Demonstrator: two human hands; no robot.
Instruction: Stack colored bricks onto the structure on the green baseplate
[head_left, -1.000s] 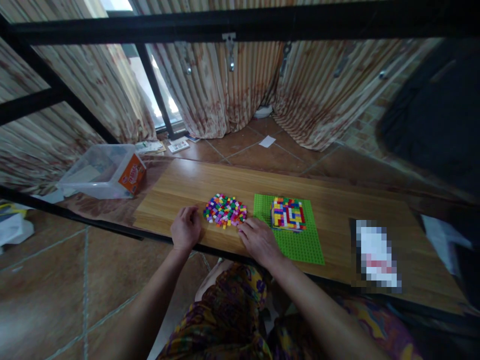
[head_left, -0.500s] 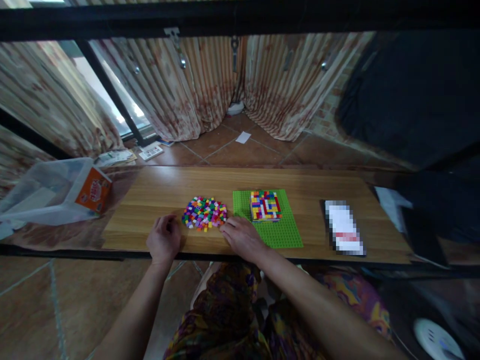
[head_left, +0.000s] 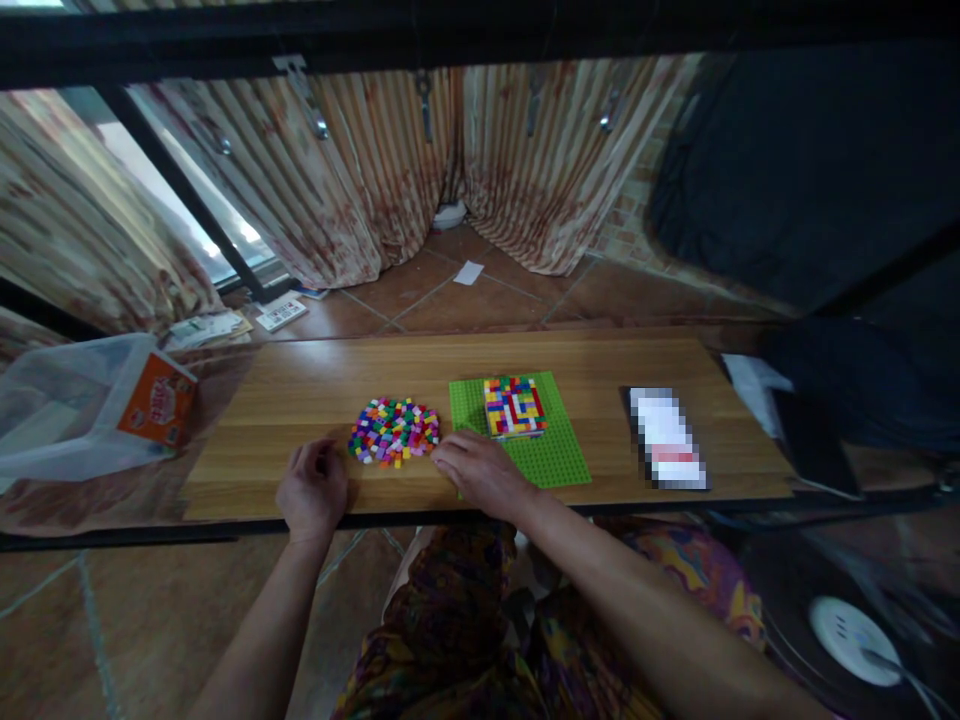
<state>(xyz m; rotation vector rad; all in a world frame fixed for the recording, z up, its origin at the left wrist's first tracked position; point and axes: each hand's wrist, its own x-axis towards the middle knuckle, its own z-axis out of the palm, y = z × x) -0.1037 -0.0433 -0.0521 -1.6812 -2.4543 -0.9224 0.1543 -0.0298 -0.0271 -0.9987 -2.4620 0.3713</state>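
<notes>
A pile of small, mixed-colour toy bricks (head_left: 394, 430) lies on the wooden table. My left hand (head_left: 313, 488) rests at the table's front edge, left of the pile, with fingers curled; what they hold, if anything, is hidden. At the pile's right side is my right hand (head_left: 484, 472), its thumb and fingers pinched together, and anything between them is too small to make out. Its back overlaps the near left corner of a green baseplate (head_left: 559, 455). On that plate stands a square, multicoloured brick block (head_left: 515, 408), just beyond my right hand and apart from it.
A phone with a blurred screen (head_left: 667, 438) lies on the right of the table (head_left: 600, 365). Left of the table stands a clear plastic bin (head_left: 82, 400) with an orange label. A dark flat object (head_left: 810, 445) is at the right end. Curtains hang behind.
The camera view has turned slightly right, so the scene sits further left. Both hands keep nearly the same places beside the pile, and the brick block looks unchanged.
</notes>
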